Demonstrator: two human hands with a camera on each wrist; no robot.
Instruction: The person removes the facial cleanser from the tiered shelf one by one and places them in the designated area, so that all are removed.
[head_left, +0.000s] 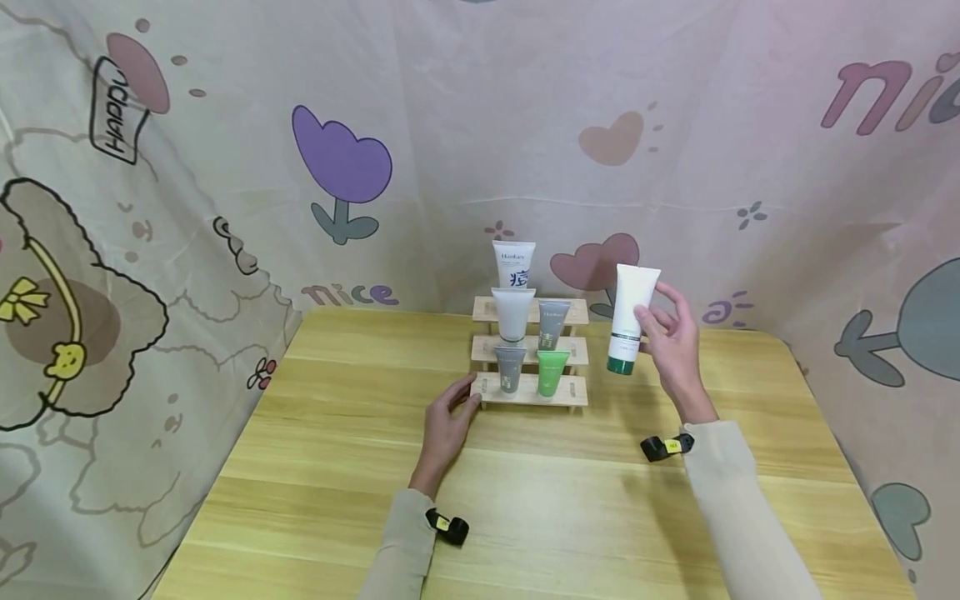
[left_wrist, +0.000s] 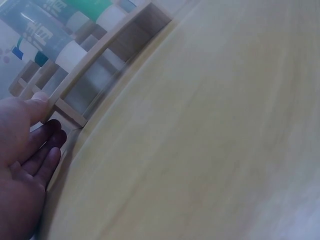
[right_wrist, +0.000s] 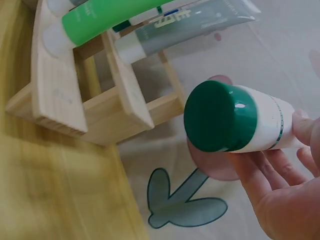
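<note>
My right hand holds a white squeeze tube with a green cap upright, cap down, to the right of the three-tier wooden rack. Thumb and fingers pinch its sides in the right wrist view, where the green cap faces the camera. At the rack's lower left end, my left hand grips the bottom step, thumb on the edge and fingers curled below. A grey tube and a green tube stand on that step. Behind them are a white tube and another grey tube.
On the top tier, at the left, stands a white tube with blue lettering. The rack sits near the back of a wood-grain table. A printed cloth hangs behind the table and along its sides.
</note>
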